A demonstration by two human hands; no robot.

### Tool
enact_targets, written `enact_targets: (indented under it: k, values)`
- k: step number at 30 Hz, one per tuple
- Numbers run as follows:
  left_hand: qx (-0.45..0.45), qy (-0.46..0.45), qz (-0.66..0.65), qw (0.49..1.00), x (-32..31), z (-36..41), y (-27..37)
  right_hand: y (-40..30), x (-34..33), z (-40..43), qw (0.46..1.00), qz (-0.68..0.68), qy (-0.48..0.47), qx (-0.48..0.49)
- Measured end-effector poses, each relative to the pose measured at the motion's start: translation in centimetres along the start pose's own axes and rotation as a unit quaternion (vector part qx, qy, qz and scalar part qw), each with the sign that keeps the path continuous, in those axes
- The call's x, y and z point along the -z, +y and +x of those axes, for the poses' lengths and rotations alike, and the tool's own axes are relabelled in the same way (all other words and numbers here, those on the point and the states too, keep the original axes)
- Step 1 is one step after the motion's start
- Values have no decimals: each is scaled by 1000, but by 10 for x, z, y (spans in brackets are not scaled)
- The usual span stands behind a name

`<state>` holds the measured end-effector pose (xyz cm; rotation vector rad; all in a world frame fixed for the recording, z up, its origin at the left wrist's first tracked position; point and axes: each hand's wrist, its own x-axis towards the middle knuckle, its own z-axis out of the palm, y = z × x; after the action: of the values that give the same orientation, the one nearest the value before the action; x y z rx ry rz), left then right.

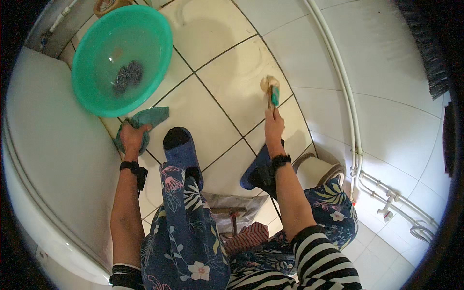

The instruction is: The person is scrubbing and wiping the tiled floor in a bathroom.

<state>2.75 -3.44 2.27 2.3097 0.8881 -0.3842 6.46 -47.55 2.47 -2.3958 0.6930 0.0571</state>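
My left hand (132, 137) grips a crumpled green cloth (151, 115) on the tiled floor, just below a green plastic basin (165, 72). Cloudy water fills the basin, with a dark, rough-textured wad (128, 76) lying in it. Farther right, my right hand (274, 125) is closed around the handle of a brush-like tool (270, 87). The tool's head is beige with a green part beside it; blur hides its exact shape. It is held over the tiles close to the wall.
A white tub-like panel (58, 145) rises at left. White pipes (340, 72) run along the tiled wall (391, 72) at right, with a tap (386, 210) low down. A pale cylindrical container (315, 168) stands behind my right foot. My slippers (181, 152) are on the floor tiles (217, 108).
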Motion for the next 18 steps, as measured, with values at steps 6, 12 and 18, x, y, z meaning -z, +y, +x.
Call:
enact_targets:
  k: [6, 12, 18]
  values:
    - [-8, 21, 24, 999, -8, 11, -21, -66, -24, -7, 996, 4, -69, 56]
    - [0, 5, 59, 998, -1, 8, -17, -10, 24, -35, 996, -64, -54, -12]
    - [-27, 20, 44, 998, -22, 20, -37, -35, 9, 64, 992, 100, -5, -78]
